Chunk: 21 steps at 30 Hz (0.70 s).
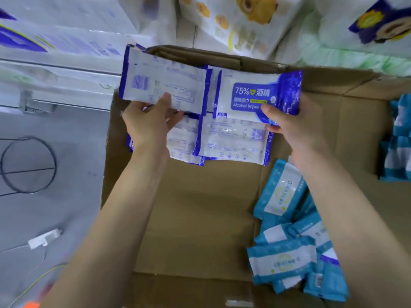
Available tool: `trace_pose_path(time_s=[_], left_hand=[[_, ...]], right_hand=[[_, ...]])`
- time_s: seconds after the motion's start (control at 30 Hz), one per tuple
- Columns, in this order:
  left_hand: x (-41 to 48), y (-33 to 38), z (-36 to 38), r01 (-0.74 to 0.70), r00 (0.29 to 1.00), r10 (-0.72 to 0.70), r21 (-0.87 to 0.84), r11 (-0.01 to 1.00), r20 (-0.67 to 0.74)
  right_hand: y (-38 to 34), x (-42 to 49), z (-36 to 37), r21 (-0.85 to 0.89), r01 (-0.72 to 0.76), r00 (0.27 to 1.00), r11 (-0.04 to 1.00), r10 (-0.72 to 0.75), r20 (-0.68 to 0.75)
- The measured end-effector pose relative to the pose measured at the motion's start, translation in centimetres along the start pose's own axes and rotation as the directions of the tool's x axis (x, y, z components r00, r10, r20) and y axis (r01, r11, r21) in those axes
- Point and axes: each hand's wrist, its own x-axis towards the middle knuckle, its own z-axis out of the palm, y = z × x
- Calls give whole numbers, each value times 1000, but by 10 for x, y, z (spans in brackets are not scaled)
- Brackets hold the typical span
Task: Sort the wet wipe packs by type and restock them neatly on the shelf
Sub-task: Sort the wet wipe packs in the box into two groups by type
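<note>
Left hand (151, 121) and right hand (287, 121) each pinch blue-edged packs (255, 94) — over cardboard (200, 207).

base: flattened brown cardboard (200, 207) sat on the grey floor (66, 207) | upper middle: a few dark-blue wipe packs (233, 141) overlapped on it | lower right: messy heap of teal wipe packs (282, 258) | right edge: another teal stack (398, 141) | left, on bare floor: black cable loop (29, 171), white adapter (44, 238)
</note>
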Motion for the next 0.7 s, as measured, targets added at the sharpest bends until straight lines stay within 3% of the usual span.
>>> trace_pose_path(time_s=[0.2, 0.4, 0.5, 0.6, 0.7], left_hand=[[6, 8, -1, 16, 996, -38, 241, 970, 86], [-3, 12, -11, -11, 984, -49, 327, 945, 174], [-18, 10, -18, -90, 972, 0, 367, 926, 237], [-41, -2, -21, -149, 946, 4, 426, 892, 323], [-66, -34, -22, -150, 917, -85, 536, 831, 389]], right_hand=[[-4, 8, 22, 3, 51, 997, 999, -50, -58], [2, 9, 13, -423, 170, 959, 890, -248, -136], [8, -2, -14, -400, 162, 950, 902, -252, -183], [20, -14, -57, -330, 158, 967, 931, -214, -139], [38, -35, -106, -507, 146, 982, 850, -185, -27]])
